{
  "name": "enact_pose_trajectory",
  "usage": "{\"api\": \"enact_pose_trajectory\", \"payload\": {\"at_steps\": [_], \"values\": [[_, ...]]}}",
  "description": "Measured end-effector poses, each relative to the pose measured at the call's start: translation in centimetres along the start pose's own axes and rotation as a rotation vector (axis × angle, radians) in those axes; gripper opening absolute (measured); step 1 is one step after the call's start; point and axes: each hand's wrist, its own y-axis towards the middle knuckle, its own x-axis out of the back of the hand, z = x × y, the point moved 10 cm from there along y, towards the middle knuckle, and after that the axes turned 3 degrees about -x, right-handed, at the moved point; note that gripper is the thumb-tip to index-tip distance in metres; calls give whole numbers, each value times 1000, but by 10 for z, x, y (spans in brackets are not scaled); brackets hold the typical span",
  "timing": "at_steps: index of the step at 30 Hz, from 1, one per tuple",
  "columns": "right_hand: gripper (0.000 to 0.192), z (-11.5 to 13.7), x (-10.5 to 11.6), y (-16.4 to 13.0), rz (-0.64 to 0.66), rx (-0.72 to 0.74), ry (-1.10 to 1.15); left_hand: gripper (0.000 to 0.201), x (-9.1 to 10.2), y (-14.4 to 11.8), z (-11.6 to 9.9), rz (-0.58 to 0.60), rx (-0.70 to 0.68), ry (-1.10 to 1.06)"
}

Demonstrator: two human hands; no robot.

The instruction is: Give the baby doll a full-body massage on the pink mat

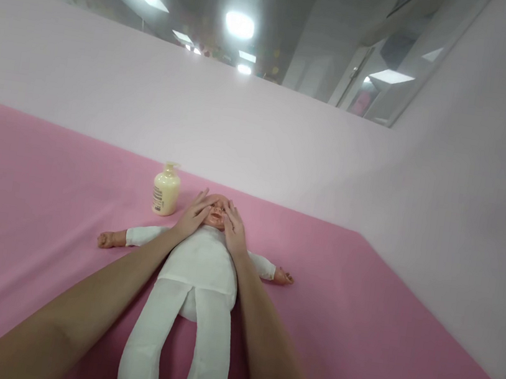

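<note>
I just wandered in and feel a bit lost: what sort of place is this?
Probably an indoor practice or demonstration room, not a home: a baby doll in white clothes lies on a pink cloth-covered surface, a cream pump bottle stands beside it, and office-style ceiling lights hang above.

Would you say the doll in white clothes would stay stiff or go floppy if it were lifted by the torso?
The doll would probably flop: its long white legs lie flat and limp on the pink cloth. Its head, cupped by the left hand and right hand, looks like harder plastic, so it may tip backward.

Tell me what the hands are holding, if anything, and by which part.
The left hand and right hand cup the doll by its head, one flat on each side of the face.
</note>
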Motion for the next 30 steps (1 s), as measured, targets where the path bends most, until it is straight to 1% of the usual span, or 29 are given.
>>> {"api": "enact_pose_trajectory", "payload": {"at_steps": [2, 4, 7, 9, 14, 19, 20, 22, 24, 26, 28, 30], "values": [[61, -2, -1, 0, 9, -13, -1, 54, -2, 0, 4, 15, 29, -22], [63, -8, -4, 0, 21, -57, 29, 57, -4, 0, 11, 13, 91, -45], [69, -19, -7, 0, 40, -142, 105, 61, -4, -2, 25, -20, 195, -77], [74, -28, -8, 0, 38, -211, 144, 63, -4, -3, 32, -46, 241, -99], [84, -47, -9, -1, 16, -362, 148, 65, -3, -2, 39, -82, 264, -107], [88, -53, -6, -4, -26, -450, 135, 60, -2, -1, 45, -108, 263, -89], [88, -50, -5, -5, -35, -438, 140, 59, -2, -1, 47, -112, 262, -83], [87, -41, -3, -4, -48, -368, 139, 58, -2, -2, 50, -118, 262, -72], [83, -28, -2, -4, -43, -264, 100, 59, -2, -3, 51, -115, 263, -60], [75, -15, -2, -3, -22, -161, 29, 60, -1, -4, 46, -107, 254, -29], [66, -3, -4, -2, 2, -64, -63, 60, -1, -4, 32, -76, 182, 20], [58, 9, -8, -1, 45, 35, -179, 59, -4, -4, 7, -14, 36, 74]]}}
